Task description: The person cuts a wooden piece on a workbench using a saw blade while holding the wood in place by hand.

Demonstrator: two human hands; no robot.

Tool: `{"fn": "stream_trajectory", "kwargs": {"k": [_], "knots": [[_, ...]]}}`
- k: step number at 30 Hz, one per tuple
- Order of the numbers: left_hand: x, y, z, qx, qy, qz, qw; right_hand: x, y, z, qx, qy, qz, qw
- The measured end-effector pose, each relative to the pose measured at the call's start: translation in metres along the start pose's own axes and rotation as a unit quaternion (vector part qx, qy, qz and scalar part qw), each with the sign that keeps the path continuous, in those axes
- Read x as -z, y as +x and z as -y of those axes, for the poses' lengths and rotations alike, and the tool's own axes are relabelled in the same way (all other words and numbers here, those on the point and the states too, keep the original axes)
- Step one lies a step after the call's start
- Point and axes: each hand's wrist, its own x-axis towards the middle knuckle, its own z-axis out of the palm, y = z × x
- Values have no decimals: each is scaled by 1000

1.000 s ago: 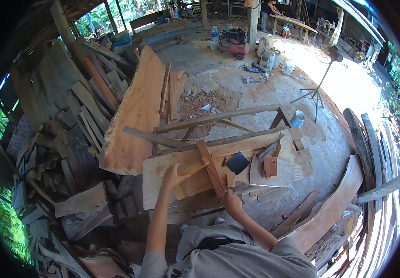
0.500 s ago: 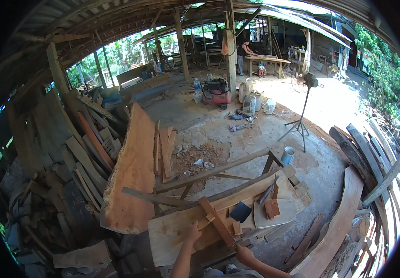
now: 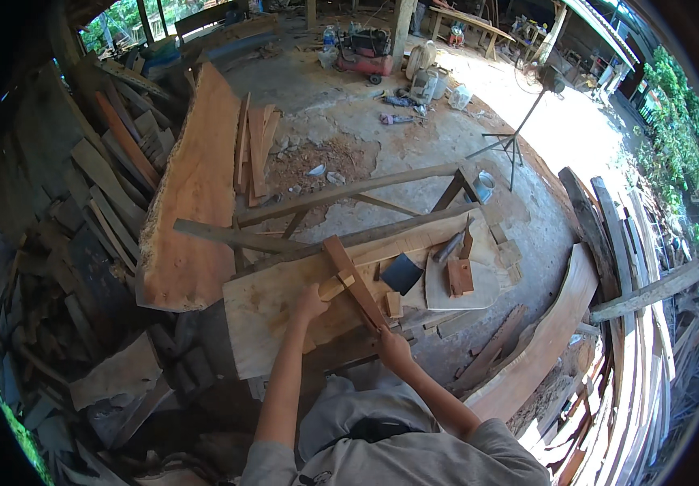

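Note:
My left hand (image 3: 312, 301) is closed on a short pale wood piece (image 3: 333, 287), which meets the side of a reddish-brown wooden bar (image 3: 362, 295). The bar lies slantwise over the pale slab (image 3: 256, 312) of the workbench. At the bar's near end my right hand (image 3: 394, 350) is closed, its fingertips around that end; whether they hold anything else is too small to tell. Right of the bar lie a dark square sheet (image 3: 401, 274), a small pale block (image 3: 394, 305), a reddish block (image 3: 459, 279) and a dark cylindrical object (image 3: 448, 247).
A wooden frame (image 3: 341, 193) stands beyond the bench. A wide live-edge slab (image 3: 195, 194) leans at left beside stacked offcuts (image 3: 110, 190). Long planks (image 3: 544, 340) lie at right. Farther back are a stand fan (image 3: 527, 113), a metal bucket (image 3: 483, 186) and a red compressor (image 3: 365, 61).
The view has tilted downward, so my torso and more of my arms show and the bench sits higher. Both hands keep about the same places at the pale piece and the bar.

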Motion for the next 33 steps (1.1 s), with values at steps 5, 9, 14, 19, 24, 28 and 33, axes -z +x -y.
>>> {"fn": "stream_trajectory", "kwargs": {"k": [5, 9, 14, 19, 24, 28, 33], "knots": [[-2, -1, -2, -13, -18, 52, 998, 14, -32, -11, -18, -58, 53, 997], [-8, -4, 4, -39, -4, 54, 998, -3, 15, 5, 13, -48, 30, 998], [-18, 14, 24, -56, -9, 102, 993, -21, 63, 25, 45, -27, -18, 998], [-18, 22, 44, 12, -81, 201, 976, -5, -30, 3, -67, -24, 57, 996], [-26, -5, 44, -139, 9, 7, 990, -14, -81, -6, -79, -46, 83, 992], [-35, -30, 40, -61, 80, 3, 995, -21, -80, 6, -113, -37, 125, 985], [-42, -50, 55, -78, 80, 0, 994, -14, -105, 10, -100, -49, 102, 988]]}}
